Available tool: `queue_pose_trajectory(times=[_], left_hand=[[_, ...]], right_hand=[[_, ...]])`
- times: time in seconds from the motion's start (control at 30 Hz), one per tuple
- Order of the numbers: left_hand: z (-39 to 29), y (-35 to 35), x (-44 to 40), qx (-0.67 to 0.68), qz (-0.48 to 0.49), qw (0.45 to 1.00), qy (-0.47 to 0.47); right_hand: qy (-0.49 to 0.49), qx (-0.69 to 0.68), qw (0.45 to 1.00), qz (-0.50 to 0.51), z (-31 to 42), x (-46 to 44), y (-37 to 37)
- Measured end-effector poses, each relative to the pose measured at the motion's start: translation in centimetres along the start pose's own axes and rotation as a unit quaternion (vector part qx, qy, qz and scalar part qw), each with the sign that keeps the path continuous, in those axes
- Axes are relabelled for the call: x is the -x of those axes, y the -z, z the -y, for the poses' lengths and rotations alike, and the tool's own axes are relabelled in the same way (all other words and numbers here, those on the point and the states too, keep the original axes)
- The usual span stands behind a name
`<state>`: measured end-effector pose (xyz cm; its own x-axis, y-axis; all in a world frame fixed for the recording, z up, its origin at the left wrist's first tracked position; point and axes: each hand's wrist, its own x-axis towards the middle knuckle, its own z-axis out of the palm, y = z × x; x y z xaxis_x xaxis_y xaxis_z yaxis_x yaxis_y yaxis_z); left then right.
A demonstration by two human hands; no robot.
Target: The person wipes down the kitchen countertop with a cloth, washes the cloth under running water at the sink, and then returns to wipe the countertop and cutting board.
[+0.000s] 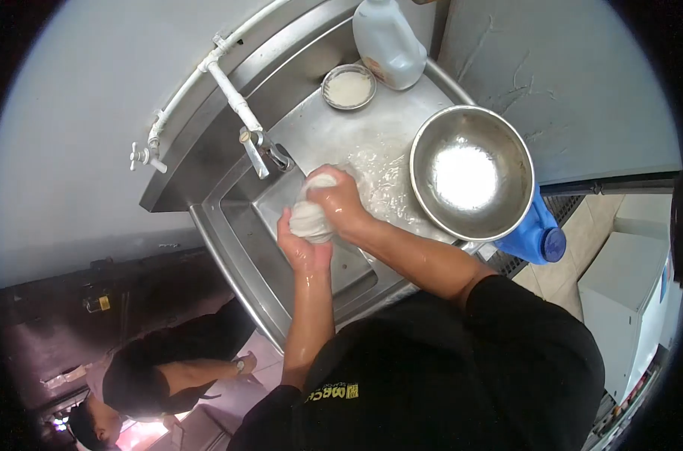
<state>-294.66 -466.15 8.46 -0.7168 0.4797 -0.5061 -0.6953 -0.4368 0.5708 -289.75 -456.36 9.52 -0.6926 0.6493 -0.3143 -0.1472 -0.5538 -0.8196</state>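
A bunched white cloth (pixel 310 222) is held between both hands over the edge where the sink basin meets the drainboard. My left hand (pixel 302 246) cups it from below, fingers curled around its side. From the upper right, my right hand (pixel 338 201) grips the top of the bundle with bent fingers. Both hands and forearms look wet. Just above the hands is the tap (pixel 263 150), mounted over the sink basin (pixel 244 233). Wet streaks and droplets cover the drainboard (pixel 319 124) beside my right hand.
A large steel bowl (pixel 469 177) stands on the drainboard's right side. Behind it are a small bowl of white stuff (pixel 349 88) and a translucent plastic jug (pixel 390 49). A blue container (pixel 533 233) stands below right. Another person (pixel 157 368) is at lower left.
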Motion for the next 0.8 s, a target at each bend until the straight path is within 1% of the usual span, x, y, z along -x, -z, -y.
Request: queue_pose_trajectory(times=[0.03,0.07,0.1,0.13,0.17,0.23,0.27,0.37,0.4,0.43,0.5,0.53,0.57,0.63,0.67,0.73,0.77,0.8], left_hand=[[-0.1,-0.7,0.5,0.044,-0.018,0.997,0.056],[0.0,-1.2,1.2,0.035,0.023,0.997,0.067],[-0.1,-1.1,1.1,0.026,0.019,0.997,0.071],[-0.4,-0.5,0.7,-0.041,0.042,0.995,0.081],[-0.8,0.3,0.2,-0.106,0.067,0.988,0.092],[-1.8,2.5,-0.9,-0.232,0.118,0.959,0.111],[-2.3,3.4,-1.4,-0.297,0.145,0.936,0.119],[-3.1,4.8,-2.4,-0.486,0.229,0.832,0.138],[-3.4,4.3,-1.9,-0.492,0.227,0.828,0.141],[-3.7,2.9,-0.8,-0.5,0.219,0.806,0.229],[-4.0,0.2,1.0,-0.5,0.196,0.744,0.398],[-3.6,-0.9,1.3,-0.558,0.244,0.697,0.379],[-2.9,-0.8,1.3,-0.558,0.24,0.696,0.382],[-1.9,-0.1,1.7,-0.654,0.344,0.602,0.302],[-1.6,0.3,2.0,-0.656,0.345,0.599,0.302],[-0.9,1.4,2.4,-0.666,0.337,0.582,0.322],[-0.5,2.3,2.2,-0.702,0.347,0.544,0.302],[-0.3,2.2,2.9,-0.702,0.349,0.543,0.301]], right_hand=[[0.134,0.174,0.976,0.009,0.0,0.4,-0.5],[0.262,0.251,0.932,0.006,-0.2,1.0,-1.1],[0.316,0.269,0.909,0.03,0.1,2.0,-1.6],[0.369,0.29,0.881,0.053,0.1,3.0,-1.8],[0.42,0.27,0.862,0.083,-1.0,3.3,-2.0],[0.479,0.3,0.809,0.163,1.2,5.5,-2.2],[0.477,0.298,0.812,0.156,0.5,6.2,-2.0],[0.562,0.354,0.721,0.199,-1.9,7.9,-1.3],[0.583,0.37,0.7,0.183,-2.0,8.6,-1.1],[0.581,0.366,0.705,0.18,-2.9,9.4,-1.0],[0.637,0.339,0.675,0.154,-4.7,10.4,-0.7],[0.648,0.351,0.654,0.17,-4.7,11.1,0.1],[0.646,0.349,0.657,0.17,-5.2,11.6,0.4],[0.673,0.354,0.627,0.169,-7.1,12.5,0.4],[0.675,0.354,0.626,0.166,-7.8,12.9,0.4],[0.662,0.418,0.588,0.204,-8.8,13.8,0.6],[0.662,0.421,0.586,0.201,-9.4,14.2,0.7],[0.648,0.458,0.568,0.217,-10.2,14.7,0.5]])
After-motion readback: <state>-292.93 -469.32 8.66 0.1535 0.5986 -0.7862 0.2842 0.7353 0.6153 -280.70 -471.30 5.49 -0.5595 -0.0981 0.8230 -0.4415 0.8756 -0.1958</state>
